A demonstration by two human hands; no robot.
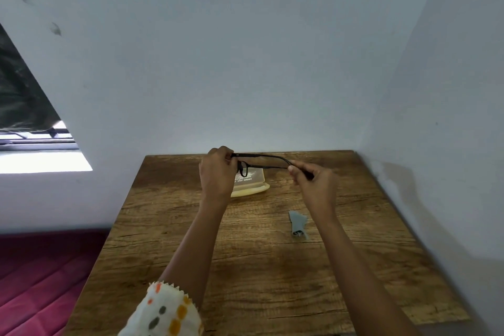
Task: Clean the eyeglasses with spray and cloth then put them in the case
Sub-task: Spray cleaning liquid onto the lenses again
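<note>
Down by the lens I've got the spotted sleeve [166,311] on my left arm, all over the big wooden table [245,267]. Pale case [255,185] sits at the far end, grey cloth [298,224] crumpled nearer, right of middle. Left hand [216,172] is pinched on the front of the black eyeglasses [261,161], right hand [313,185] pinched on a temple arm, holding them up over the case.

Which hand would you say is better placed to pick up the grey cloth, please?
Probably the right hand: the cloth lies just below it, while the left hand grips the eyeglasses at the frame front.
</note>
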